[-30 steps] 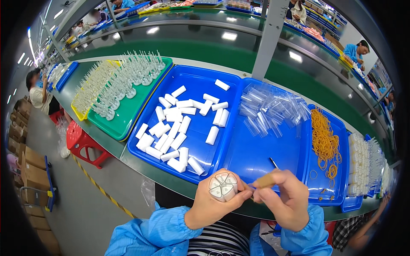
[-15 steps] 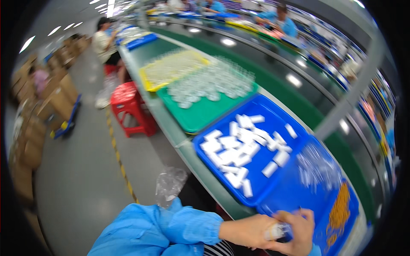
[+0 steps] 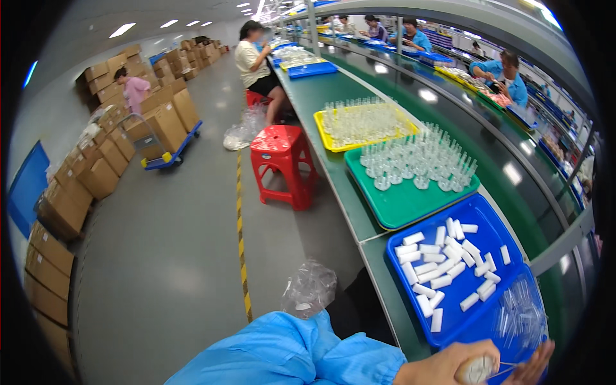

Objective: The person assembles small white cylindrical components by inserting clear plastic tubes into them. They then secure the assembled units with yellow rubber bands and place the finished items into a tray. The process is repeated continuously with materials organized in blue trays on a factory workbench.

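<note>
At the lower right edge, my left hand [image 3: 433, 368] is wrapped round a small thing with a round, pale end [image 3: 476, 370]; its kind does not show. My right hand [image 3: 534, 364] is close beside it on the right, fingers stretched out and partly cut off by the picture's edge. A thin strand [image 3: 507, 368] runs between the thing and my right hand. Just beyond my hands lie clear thin tubes [image 3: 518, 314] in a blue tray. Farther on, another blue tray [image 3: 457, 326] bears many short white blocks [image 3: 443, 280].
A green tray [image 3: 391, 208] with clear stemmed pieces [image 3: 420, 160] and a yellow tray [image 3: 333, 142] stand farther along the bench. Left are a red stool [image 3: 279, 144], a plastic bag [image 3: 310, 289] and a cart [image 3: 170, 162] with cartons. Several other people sit or stand farther off.
The view has swung right, so the trays, stool and people appear differently placed and sharper. My hands now sit lower and farther right. The right fingers, bent round the thing before, are stretched out.
</note>
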Motion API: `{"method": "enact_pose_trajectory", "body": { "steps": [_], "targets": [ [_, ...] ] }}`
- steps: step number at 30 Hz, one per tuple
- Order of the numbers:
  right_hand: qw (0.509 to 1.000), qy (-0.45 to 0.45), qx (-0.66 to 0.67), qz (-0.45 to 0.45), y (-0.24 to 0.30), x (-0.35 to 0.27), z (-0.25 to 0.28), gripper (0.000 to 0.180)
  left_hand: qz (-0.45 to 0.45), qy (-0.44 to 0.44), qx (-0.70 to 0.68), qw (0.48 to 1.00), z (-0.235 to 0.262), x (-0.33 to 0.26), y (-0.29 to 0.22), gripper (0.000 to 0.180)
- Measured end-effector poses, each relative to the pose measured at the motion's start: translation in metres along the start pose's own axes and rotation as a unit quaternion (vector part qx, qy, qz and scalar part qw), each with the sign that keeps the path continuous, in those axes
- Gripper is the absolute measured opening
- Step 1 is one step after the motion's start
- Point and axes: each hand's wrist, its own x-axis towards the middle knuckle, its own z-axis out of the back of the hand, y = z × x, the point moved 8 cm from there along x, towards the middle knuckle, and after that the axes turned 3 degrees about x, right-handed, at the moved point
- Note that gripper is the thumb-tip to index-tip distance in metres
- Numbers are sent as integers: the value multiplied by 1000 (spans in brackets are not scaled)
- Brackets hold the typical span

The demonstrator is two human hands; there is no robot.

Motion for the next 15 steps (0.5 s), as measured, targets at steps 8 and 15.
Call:
{"method": "enact_pose_trajectory", "body": {
  "steps": [8,15],
  "targets": [
    [949,223,-206,-84,-62,1,18,107,145,12,225,963,9,-11,42,59],
    [770,453,-434,114,-50,-50,-30,66,120,93,327,933,-2,-17,52,102]
  ]
}}
